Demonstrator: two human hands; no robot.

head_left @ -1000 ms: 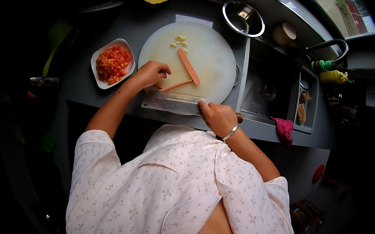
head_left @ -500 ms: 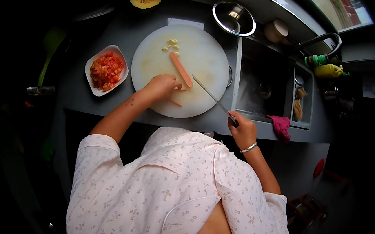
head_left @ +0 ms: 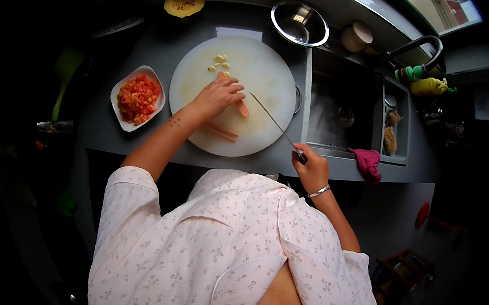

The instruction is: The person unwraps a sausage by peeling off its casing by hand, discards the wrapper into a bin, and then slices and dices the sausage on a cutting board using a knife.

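Observation:
On the round white cutting board (head_left: 258, 136), my left hand (head_left: 219, 98) lies across a long orange-pink sausage piece (head_left: 242, 107) with its fingers bent over it. Part of that piece is hidden under the hand. Nearer to me, another long sausage piece (head_left: 222, 131) rests beside my wrist. My right hand (head_left: 312, 169) is closed around the dark handle of a knife (head_left: 277, 123). The blade points up and left over the board, with its tip apart from the sausage. Several peeled garlic cloves (head_left: 220, 59) lie at the board's far side.
A white dish (head_left: 159, 109) of chopped tomato stands left of the board. Behind are a cut yellow squash (head_left: 184, 4) and a steel bowl (head_left: 300, 22). To the right is the sink (head_left: 336, 85), with a pink cloth (head_left: 367, 164) over its front edge.
My left hand has moved up and right onto the sausage piece, and a long piece now lies near my wrist. The knife stays in my right hand, hardly moved.

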